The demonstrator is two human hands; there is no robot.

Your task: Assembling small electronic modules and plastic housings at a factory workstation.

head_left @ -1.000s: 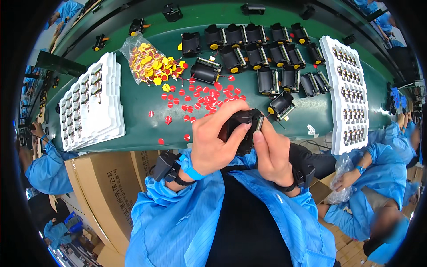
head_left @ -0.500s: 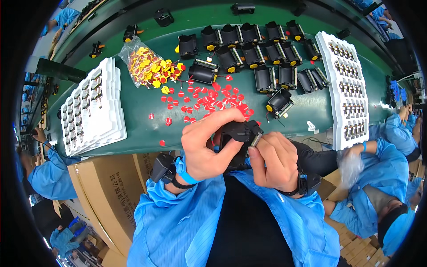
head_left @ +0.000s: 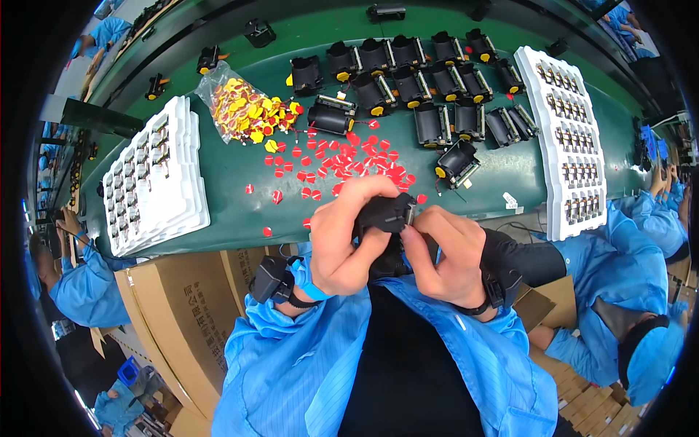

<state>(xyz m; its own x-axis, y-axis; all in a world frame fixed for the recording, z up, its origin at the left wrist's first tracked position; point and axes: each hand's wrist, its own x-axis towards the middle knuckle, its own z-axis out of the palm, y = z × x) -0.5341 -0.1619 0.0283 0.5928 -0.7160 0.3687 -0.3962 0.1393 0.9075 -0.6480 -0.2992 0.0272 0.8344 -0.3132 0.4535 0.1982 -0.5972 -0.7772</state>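
Note:
A black plastic housing (head_left: 382, 213) is gripped by my left hand (head_left: 341, 244), whose fingers wrap over its top and thumb presses its near side. Along its right edge runs a narrow pale strip (head_left: 411, 214), like the circuit boards on the other housings. My right hand (head_left: 453, 251) is closed, thumb and fingertips pinching at the lower end of that edge. What lies between those fingertips is mostly hidden. Just beyond my hands, many round red stickers (head_left: 357, 156) are scattered on the green table mat (head_left: 240, 218).
Rows of similar black housings (head_left: 432, 125) with yellow tabs stand at the back right. A clear bag (head_left: 244, 109) of yellow and red pieces lies back left. White trays of small parts flank the mat, a left stack (head_left: 178, 186) and a right one (head_left: 537, 146). Cardboard box (head_left: 171, 313) below left; co-worker (head_left: 619, 291) at right.
The housing has turned a little in my left hand, its right edge now more upright. My right hand has shifted slightly inward and up along that edge, its fingers bent differently. The co-worker's arm at right has moved.

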